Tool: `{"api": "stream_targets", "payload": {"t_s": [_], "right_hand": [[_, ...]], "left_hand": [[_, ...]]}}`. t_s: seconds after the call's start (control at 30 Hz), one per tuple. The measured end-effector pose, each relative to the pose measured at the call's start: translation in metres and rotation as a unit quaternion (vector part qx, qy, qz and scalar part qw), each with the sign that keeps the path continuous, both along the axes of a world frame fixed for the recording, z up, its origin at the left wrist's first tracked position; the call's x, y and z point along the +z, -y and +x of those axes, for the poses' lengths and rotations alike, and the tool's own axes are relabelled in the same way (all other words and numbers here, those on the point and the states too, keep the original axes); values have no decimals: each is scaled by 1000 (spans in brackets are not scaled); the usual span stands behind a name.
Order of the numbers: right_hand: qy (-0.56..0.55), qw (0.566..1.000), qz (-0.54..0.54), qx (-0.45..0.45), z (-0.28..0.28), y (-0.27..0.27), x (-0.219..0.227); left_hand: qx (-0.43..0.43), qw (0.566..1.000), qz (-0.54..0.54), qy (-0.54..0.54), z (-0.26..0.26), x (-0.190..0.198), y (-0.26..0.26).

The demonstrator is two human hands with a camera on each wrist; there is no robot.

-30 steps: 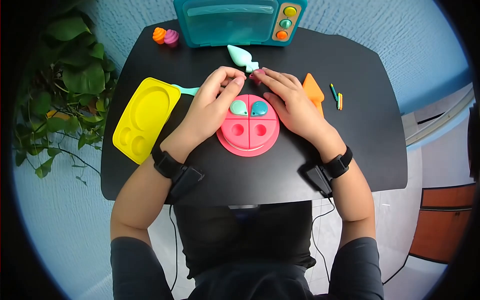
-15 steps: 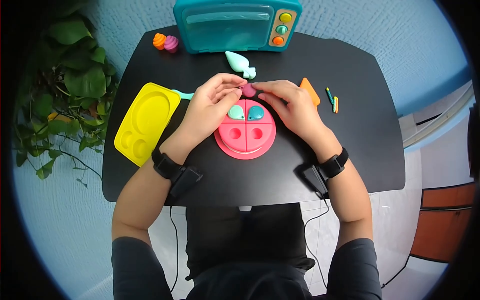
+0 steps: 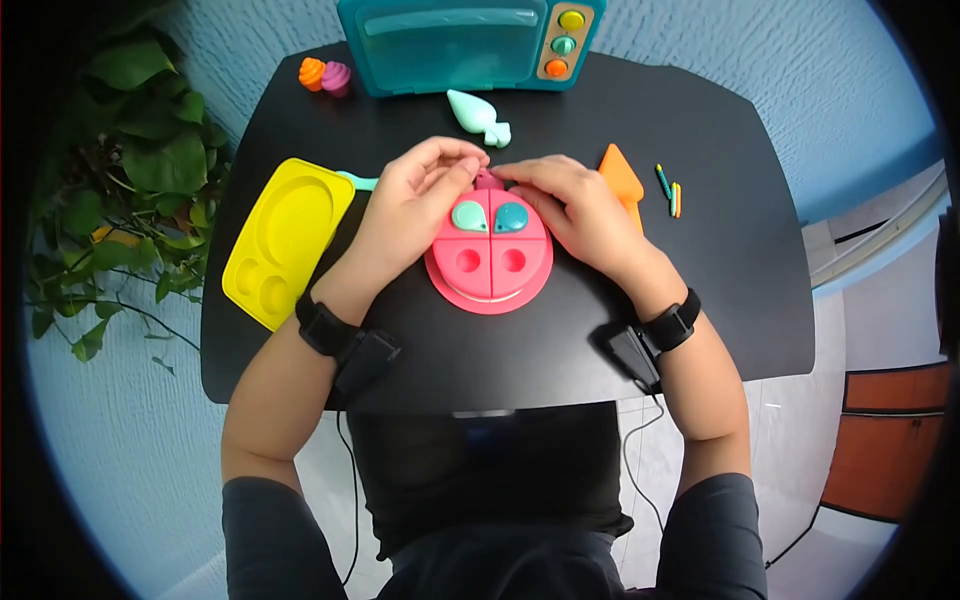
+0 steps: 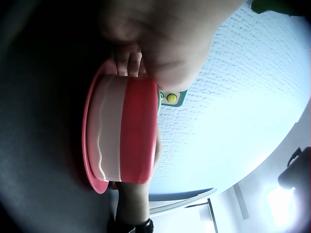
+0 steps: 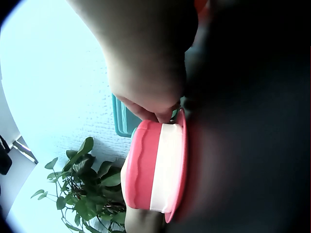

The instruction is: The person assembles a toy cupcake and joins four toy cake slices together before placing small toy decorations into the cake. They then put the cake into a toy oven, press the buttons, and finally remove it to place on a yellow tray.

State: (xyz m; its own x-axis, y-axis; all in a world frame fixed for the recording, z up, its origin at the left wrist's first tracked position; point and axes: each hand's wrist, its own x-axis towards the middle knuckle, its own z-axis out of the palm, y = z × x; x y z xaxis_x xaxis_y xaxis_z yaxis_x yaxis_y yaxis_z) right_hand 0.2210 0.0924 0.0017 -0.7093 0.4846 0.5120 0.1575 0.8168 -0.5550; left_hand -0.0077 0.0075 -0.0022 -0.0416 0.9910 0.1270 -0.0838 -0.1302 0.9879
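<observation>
A pink toy cake (image 3: pixel 491 272), cut into wedges, sits on a pink plate (image 3: pixel 437 280). Its far wedges carry a mint drop-shaped topping (image 3: pixel 468 215) and a teal one (image 3: pixel 511 217); both near wedges have bare round holes. Just past the cake's far edge, my right hand (image 3: pixel 585 205) pinches a small dark-pink piece (image 3: pixel 487 180), partly hidden by the fingers. My left hand (image 3: pixel 415 205) curves loosely round the cake's far left side, fingertips right at that piece. In the left wrist view, the fingers (image 4: pixel 133 63) of the left hand show behind the cake.
A teal toy oven (image 3: pixel 450 50) stands at the back, a mint cone-shaped toy (image 3: pixel 472 112) before it. Orange (image 3: pixel 311 75) and purple (image 3: pixel 336 78) swirl toys stand back left. A yellow tray (image 3: pixel 290 235) lies left; an orange triangular toy (image 3: pixel 622 180) and small striped sticks (image 3: pixel 676 200) lie right.
The small dark-pink piece has come left and nearer, from beside the mint toy to the cake's far edge. My right hand has moved left with it; the left hand has barely shifted.
</observation>
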Motion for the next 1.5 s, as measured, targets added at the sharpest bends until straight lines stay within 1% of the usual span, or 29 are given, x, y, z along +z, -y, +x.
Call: {"api": "stream_targets", "payload": {"t_s": [0.1, 0.23, 0.3, 0.37, 0.4, 0.47, 0.53, 0.6, 0.73, 0.77, 0.83, 0.87, 0.9, 0.93, 0.97, 1.03, 1.07, 1.1, 1.17, 1.2, 1.23, 1.3, 1.43, 1.5], "right_hand": [[3, 1000, -18, -1, -1, 4, 3], [5, 999, -45, -5, -2, 3, 4], [8, 999, -37, -13, -3, 3, 1], [-28, 994, -109, -10, -6, 6, 3], [-26, 992, -123, -8, -6, 7, 2], [-42, 991, -125, -4, -9, 7, 0], [-60, 991, -123, -5, -9, 8, 2], [-65, 984, -165, 10, -8, 9, 1], [-65, 982, -177, 20, -10, 11, 3], [-87, 980, -178, 9, -10, 9, 1], [-110, 978, -176, -4, -7, 5, 3], [-92, 967, -235, -19, -1, 3, 5], [-74, 952, -294, -34, 4, 1, 6], [-68, 945, -320, -28, 5, 2, 10], [-69, 944, -321, -30, 9, 4, 13], [16, 948, -313, 57, 17, 7, 19], [47, 954, -289, 71, 19, 6, 20], [48, 952, -293, 72, 19, 9, 21], [93, 975, -178, 99, 17, 17, 22], [115, 974, -169, 102, 15, 18, 21], [115, 973, -169, 103, 13, 18, 21], [138, 970, -184, 84, 12, 19, 23], [115, 978, -166, 56, 9, 18, 19], [108, 984, -142, 8, 8, 16, 15]], "left_hand": [[-19, 1000, -18, -6, -1, 2, 1], [-14, 1000, 13, -15, -3, 5, -1], [-12, 999, 0, 35, -2, 1, -1], [-16, 998, -3, 63, -2, 2, 0], [-10, 997, -3, 73, 0, 3, 0], [-3, 997, 2, 79, 1, 5, 0], [7, 992, 9, 126, 2, 4, 1], [3, 993, -2, 117, -1, 5, -1], [0, 993, -17, 114, 2, 8, 1], [-1, 993, -16, 114, 2, 8, 1], [29, 993, 6, 111, 2, 7, -1], [27, 993, 7, 111, 1, 6, -2], [57, 990, 17, 129, -1, 4, -3], [88, 985, 26, 147, -2, 3, -4], [87, 985, 24, 147, -5, 1, -4], [112, 980, 33, 164, -8, 0, -4], [129, 978, 33, 158, -6, 1, -4], [130, 978, 29, 158, -7, 0, -4], [120, 974, 49, 185, -10, 0, -3], [129, 975, 50, 175, -8, 1, -3], [131, 975, 49, 175, -9, 0, -3], [103, 977, 74, 169, -12, -3, -6], [118, 979, 82, 147, -3, 5, -3], [132, 984, 96, 75, 0, 6, -1]]}}
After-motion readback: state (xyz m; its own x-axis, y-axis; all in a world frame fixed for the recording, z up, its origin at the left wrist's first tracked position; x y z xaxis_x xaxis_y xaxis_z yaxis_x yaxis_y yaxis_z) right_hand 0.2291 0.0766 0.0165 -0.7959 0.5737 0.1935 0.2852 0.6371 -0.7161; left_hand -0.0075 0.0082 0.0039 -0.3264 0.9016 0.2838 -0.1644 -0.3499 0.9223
